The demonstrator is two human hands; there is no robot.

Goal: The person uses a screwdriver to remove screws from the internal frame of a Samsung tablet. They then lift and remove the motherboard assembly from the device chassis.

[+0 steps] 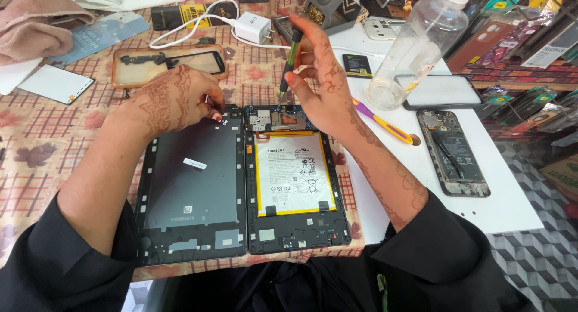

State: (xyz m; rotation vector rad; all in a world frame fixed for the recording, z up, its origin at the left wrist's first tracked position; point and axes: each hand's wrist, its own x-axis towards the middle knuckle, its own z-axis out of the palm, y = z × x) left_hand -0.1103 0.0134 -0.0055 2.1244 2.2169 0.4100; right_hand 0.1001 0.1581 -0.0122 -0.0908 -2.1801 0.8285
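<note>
An opened tablet (295, 228) lies face down in front of me, its white battery with a yellow border (293, 173) and circuit board (278, 118) exposed. Its removed dark back cover (192, 185) lies beside it on the left. My right hand (322, 83) holds a slim green-and-black screwdriver (291, 59) upright, tip down on the board at the tablet's top edge. My left hand (174, 98) rests on the top right corner of the back cover, fingers curled and pinched together; what they pinch is hidden.
A white board (506, 191) on the right carries an opened phone (456, 152), a clear plastic bottle (415, 47), a dark screen (442, 90) and a purple-and-yellow tool (385, 124). Behind lie a brown phone case (162, 65), white charger (253, 27), pink cloth (36, 23).
</note>
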